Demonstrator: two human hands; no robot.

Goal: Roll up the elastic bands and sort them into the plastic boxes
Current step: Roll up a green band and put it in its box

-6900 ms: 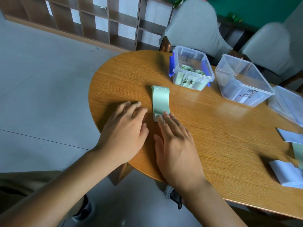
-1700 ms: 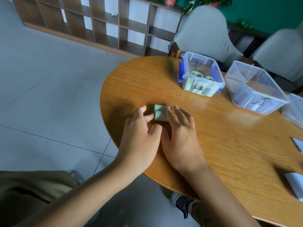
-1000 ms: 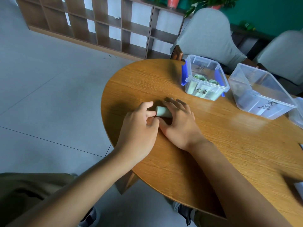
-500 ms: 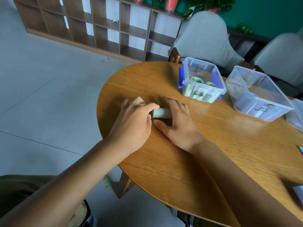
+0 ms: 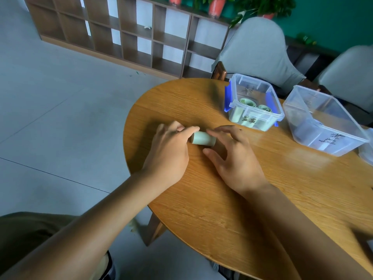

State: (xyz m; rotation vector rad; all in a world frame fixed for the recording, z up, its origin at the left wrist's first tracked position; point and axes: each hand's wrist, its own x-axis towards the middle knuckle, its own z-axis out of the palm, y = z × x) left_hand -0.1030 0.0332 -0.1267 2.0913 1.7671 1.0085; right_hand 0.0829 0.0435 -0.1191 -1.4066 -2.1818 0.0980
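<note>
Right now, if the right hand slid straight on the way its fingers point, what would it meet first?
The right hand points up-left over the green roll; it would meet that first, then probably the left hand.

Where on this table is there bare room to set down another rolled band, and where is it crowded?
Free: the table between the two forearms, and the far-left curve beyond the left hand, left of the blue-clipped box. Crowded: the far right, where that box and the clear box stand close together, and around the green roll between left hand and right hand.

The round wooden table (image 5: 232, 199) carries a rolled green band (image 5: 203, 138) and two clear plastic boxes (image 5: 253, 105) (image 5: 323, 120).
</note>
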